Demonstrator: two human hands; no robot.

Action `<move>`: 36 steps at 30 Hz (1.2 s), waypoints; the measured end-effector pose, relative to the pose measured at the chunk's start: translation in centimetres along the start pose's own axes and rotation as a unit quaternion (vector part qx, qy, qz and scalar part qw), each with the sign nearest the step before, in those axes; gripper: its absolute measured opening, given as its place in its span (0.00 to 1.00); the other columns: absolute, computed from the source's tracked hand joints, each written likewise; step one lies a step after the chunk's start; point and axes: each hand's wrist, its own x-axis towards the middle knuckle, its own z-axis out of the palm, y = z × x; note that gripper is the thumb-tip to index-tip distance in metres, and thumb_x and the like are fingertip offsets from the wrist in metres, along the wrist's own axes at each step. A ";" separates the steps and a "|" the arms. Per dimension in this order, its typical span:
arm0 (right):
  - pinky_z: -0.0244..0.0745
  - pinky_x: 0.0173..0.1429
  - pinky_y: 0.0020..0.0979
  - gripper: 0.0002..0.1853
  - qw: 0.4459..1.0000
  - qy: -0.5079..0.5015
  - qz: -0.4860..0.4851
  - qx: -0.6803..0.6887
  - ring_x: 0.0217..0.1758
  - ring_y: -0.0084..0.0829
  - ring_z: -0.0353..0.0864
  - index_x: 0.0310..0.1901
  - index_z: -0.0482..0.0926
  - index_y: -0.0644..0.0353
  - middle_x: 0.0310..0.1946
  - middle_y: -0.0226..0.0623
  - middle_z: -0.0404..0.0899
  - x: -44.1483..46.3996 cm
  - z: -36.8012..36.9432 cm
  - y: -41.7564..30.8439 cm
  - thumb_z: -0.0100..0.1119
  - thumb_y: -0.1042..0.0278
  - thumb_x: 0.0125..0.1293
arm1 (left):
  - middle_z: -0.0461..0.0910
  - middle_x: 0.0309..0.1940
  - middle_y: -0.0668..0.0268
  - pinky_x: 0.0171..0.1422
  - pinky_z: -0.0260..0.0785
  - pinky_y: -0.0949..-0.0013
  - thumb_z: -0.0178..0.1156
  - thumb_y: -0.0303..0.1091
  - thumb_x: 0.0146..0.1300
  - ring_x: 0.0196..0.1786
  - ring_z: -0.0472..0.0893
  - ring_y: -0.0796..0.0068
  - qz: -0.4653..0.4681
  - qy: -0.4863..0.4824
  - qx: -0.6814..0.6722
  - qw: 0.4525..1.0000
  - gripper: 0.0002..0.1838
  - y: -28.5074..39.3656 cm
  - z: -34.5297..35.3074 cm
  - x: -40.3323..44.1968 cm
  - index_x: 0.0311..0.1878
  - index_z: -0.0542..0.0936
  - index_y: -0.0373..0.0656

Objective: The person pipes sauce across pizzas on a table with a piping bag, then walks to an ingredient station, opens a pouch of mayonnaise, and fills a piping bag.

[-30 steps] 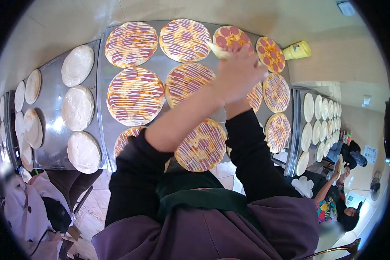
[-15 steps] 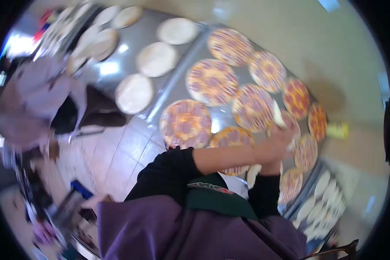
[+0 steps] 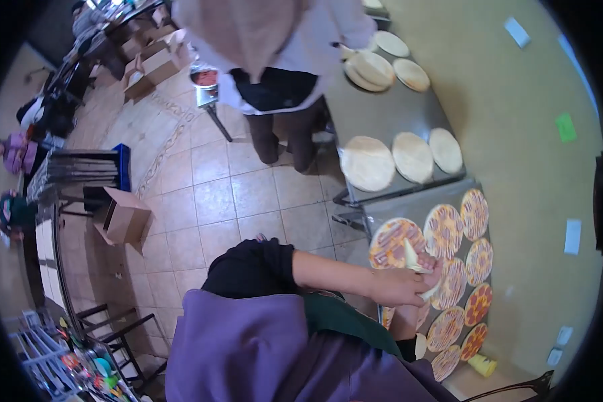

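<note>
Both of my hands are closed around a white piping bag, its narrow tip pointing away from me over a topped pizza. My left hand reaches across from the left and wraps the bag. My right hand grips it too, partly hidden behind the left hand and forearm. Around them lie several more topped pizzas, many with pale stripes across reddish topping pieces. A pizza without visible stripes is near the wall side. My arms cover part of the nearest pizzas.
A co-worker stands at the adjoining metal table, which bears plain round bases. A yellow cup sits by the table's far edge. Cardboard boxes, a rack and a bowl of red food are left.
My view has swung left, bringing the floor and co-worker into sight. My hands and the piping bag have moved from pizzas farther along to the one near the adjoining table.
</note>
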 end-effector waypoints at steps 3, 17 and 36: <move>0.63 0.54 0.42 0.28 0.986 -0.079 0.137 0.045 0.19 0.29 0.63 0.12 0.62 0.52 0.10 0.30 0.61 -0.1 3.3 10.3 0.27 0.54 0.70 | 0.70 0.41 0.57 0.51 0.64 0.60 0.56 0.32 0.46 0.47 0.71 0.58 -0.067 0.042 0.018 0.997 0.15 1.2 -5.7 -8.5 0.41 0.76 0.45; 0.70 0.45 0.38 0.24 0.897 -0.147 0.414 -0.041 0.18 0.25 0.62 0.13 0.58 0.51 0.10 0.27 0.57 -7.8 26.6 41.3 0.42 0.54 0.67 | 0.71 0.38 0.60 0.46 0.65 0.62 0.56 0.23 0.45 0.41 0.73 0.61 -0.307 0.293 0.188 0.886 0.19 7.3 -22.5 -34.5 0.45 0.75 0.44; 0.70 0.43 0.40 0.22 0.873 -0.172 0.446 -0.094 0.20 0.27 0.63 0.15 0.59 0.52 0.12 0.28 0.57 1.9 47.4 72.3 0.43 0.54 0.67 | 0.72 0.33 0.63 0.41 0.63 0.65 0.57 0.24 0.49 0.36 0.72 0.64 -0.449 0.245 0.231 0.828 0.18 -2.9 -49.9 -56.8 0.46 0.76 0.46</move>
